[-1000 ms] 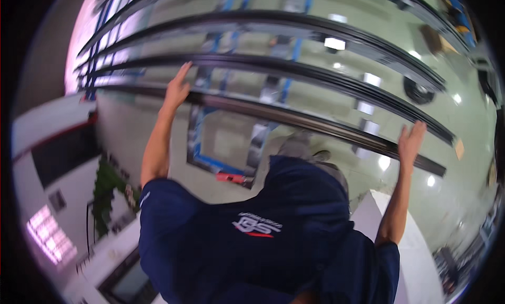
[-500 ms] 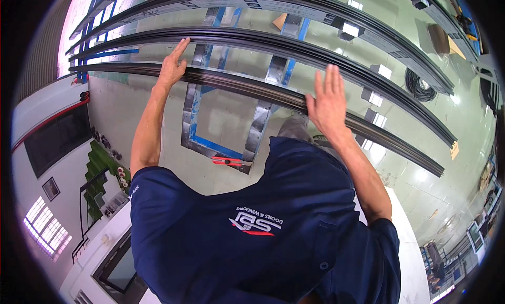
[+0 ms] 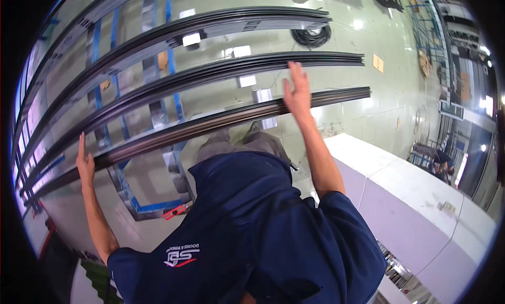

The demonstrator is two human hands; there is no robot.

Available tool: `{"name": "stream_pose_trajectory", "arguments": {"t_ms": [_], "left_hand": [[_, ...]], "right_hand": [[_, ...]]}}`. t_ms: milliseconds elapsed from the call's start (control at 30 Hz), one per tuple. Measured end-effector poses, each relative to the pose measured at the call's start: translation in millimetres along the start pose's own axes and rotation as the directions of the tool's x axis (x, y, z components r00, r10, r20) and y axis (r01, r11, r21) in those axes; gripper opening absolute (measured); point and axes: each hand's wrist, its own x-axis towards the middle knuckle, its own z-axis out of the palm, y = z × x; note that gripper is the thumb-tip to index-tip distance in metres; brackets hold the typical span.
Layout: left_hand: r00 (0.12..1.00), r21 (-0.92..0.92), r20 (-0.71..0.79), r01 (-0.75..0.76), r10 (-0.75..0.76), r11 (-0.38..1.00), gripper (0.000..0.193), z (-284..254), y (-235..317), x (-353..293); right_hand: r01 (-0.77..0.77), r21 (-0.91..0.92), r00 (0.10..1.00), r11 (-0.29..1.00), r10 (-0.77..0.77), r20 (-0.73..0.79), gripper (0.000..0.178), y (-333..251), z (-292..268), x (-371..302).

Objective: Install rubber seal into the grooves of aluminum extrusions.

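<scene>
Several long dark profiles lie side by side across a low rack point(image 3: 122, 194) of metal and blue bars. My left hand point(image 3: 86, 164) is at the nearest profile point(image 3: 210, 126), toward its left part, with one finger pointing up past it. Closer to that profile's right end is my right hand point(image 3: 298, 96), fingers stretched and somewhat apart, reaching toward the second profile point(image 3: 226, 72). Neither hand is wrapped round anything; whether the palms touch the nearest profile cannot be told. A red utility knife point(image 3: 174, 212) rests on the rack's near corner.
Beyond lies a third profile point(image 3: 236, 18) with a coil of black cable point(image 3: 311, 36) by its right end. A white block-like bench or wall point(image 3: 400, 191) stands at my right. Another person point(image 3: 442, 159) is far off at the right. Cardboard point(image 3: 377, 63) lies on the floor.
The view has swung to the right, showing the profiles' right ends and the white structure. My hands are farther apart along the nearest profile, the right one closer to its right end.
</scene>
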Motion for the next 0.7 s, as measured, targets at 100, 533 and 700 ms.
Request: {"name": "stream_pose_trajectory", "arguments": {"t_ms": [100, 533, 700], "left_hand": [[0.999, 0.04, 0.022, -0.032, 0.031, 0.999, 0.081, 5, 1, 9], [0.985, 0.424, -0.009, 0.157, -0.169, 0.892, 0.092, 29, -10, 16], [0.939, 0.496, -0.163, 0.344, -0.304, 0.798, 0.079, 59, 31, 41]], "right_hand": [[-0.117, -0.205, 0.984, 0.972, 0.086, -0.154, 0.055, 108, -50, 10], [-0.155, -0.447, 0.988, 0.881, 0.146, -0.055, 0.055, 181, -124, 40], [-0.129, -0.397, 0.992, 0.909, 0.124, -0.04, 0.048, 204, -154, 28]]}}
